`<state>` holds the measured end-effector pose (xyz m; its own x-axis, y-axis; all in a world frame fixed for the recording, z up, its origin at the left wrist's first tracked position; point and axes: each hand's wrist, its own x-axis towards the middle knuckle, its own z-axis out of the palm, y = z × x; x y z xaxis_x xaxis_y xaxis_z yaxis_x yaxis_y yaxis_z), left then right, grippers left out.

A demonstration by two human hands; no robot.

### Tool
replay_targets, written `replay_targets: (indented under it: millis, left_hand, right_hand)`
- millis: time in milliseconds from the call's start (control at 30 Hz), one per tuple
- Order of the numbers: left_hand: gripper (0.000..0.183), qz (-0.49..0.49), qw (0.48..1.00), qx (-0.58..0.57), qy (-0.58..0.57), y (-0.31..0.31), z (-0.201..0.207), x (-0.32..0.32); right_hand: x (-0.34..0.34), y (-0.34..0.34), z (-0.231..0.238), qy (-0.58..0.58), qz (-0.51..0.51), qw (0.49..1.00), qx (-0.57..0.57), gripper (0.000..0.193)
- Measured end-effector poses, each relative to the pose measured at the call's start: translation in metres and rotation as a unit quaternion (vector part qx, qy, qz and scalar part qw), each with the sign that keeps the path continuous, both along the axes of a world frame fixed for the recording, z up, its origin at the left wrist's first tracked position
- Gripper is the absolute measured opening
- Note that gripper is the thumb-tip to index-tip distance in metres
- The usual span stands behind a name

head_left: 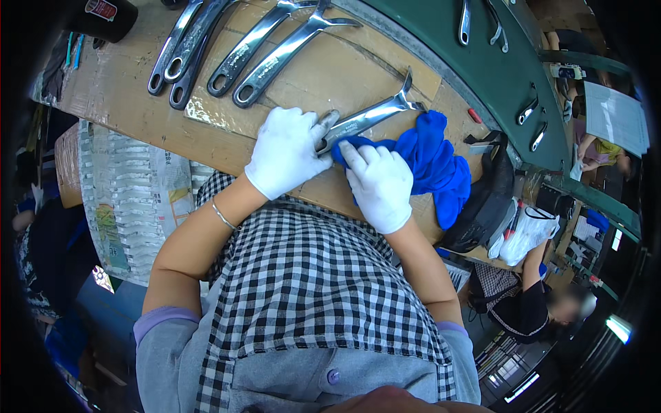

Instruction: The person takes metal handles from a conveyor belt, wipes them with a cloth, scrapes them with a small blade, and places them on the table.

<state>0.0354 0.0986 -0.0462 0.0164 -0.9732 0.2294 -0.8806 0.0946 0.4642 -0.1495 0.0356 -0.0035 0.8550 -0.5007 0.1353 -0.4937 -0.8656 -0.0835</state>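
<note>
Both my hands wear white gloves and work close together over the wooden bench. With fingers and thumb my left hand (286, 153) grips the hole end of a polished metal pan handle (375, 117), whose forked end points to the far right. My right hand (380, 186) holds a bunched blue cloth (437, 158) and presses part of it against the handle's near end, beside my left fingers. Most of the cloth spreads to the right of that hand. Several similar pan handles (258, 72) lie at the far left, hole ends toward me.
A green conveyor-like surface (506, 89) with more metal pieces runs along the far right. A black bag (482, 199) and a white plastic bag (530, 234) sit at right, near a co-worker (516, 296). A dark cup (110, 20) stands far left; a stacked bundle (134, 199) is left.
</note>
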Motion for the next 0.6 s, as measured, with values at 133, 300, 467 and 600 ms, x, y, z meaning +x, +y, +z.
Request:
replay_targets:
  millis: [133, 300, 467, 600]
  left_hand:
    - [0.063, 0.003, 1.0, -0.007, -0.007, -0.001, 0.003, 0.0]
    - [0.062, 0.004, 1.0, -0.006, -0.004, -0.002, -0.001, 0.0]
    - [0.064, 0.0, 1.0, -0.003, -0.01, -0.003, 0.003, -0.001]
    - [0.063, 0.006, 1.0, -0.015, -0.024, -0.001, 0.004, -0.004]
  right_hand:
    - [0.011, -0.003, 0.0, -0.005, -0.01, 1.0, -0.003, 0.039]
    - [0.0, 0.0, -0.004, 0.01, -0.013, 1.0, 0.007, 0.036]
    - [0.017, -0.006, 0.002, -0.027, -0.028, 0.999, 0.008, 0.033]
    - [-0.019, -0.007, -0.005, -0.064, -0.083, 0.992, 0.072, 0.032]
